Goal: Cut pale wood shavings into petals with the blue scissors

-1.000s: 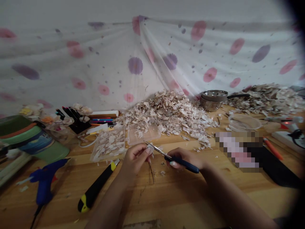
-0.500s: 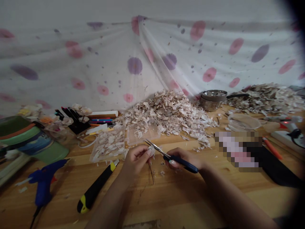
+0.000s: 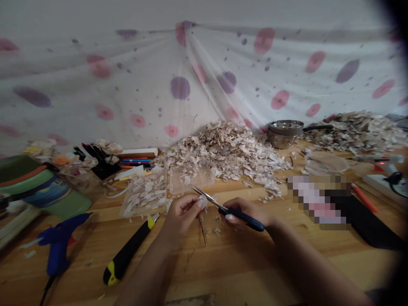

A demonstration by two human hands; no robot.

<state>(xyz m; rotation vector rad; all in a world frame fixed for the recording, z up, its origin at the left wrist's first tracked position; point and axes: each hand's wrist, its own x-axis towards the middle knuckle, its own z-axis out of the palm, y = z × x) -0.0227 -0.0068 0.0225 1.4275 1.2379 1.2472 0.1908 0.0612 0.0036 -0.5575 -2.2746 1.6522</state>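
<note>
My left hand (image 3: 181,212) pinches a small pale husk piece (image 3: 202,200) between thumb and fingers, just above the wooden table (image 3: 223,263). My right hand (image 3: 247,212) grips blue-handled scissors (image 3: 232,211), whose metal blades reach left and up across the piece. A few tiny trimmings (image 3: 216,231) lie on the wood under the hands. Right behind them sit two clear plastic trays: the left tray (image 3: 145,193) holds several pale cut pieces, the right tray (image 3: 191,177) is nearly bare.
A big heap of husk scraps (image 3: 223,153) lies behind, another heap (image 3: 353,131) at the right by steel bowls (image 3: 285,132). A yellow-black utility knife (image 3: 127,253) and blue glue gun (image 3: 59,246) lie left. Markers (image 3: 137,161), a green bundle (image 3: 41,187), a black mat (image 3: 366,223) and clear bowl (image 3: 327,163) surround.
The scissor blades have shifted slightly against the pinched piece, opening a little; both hands stay in nearly the same spot.
</note>
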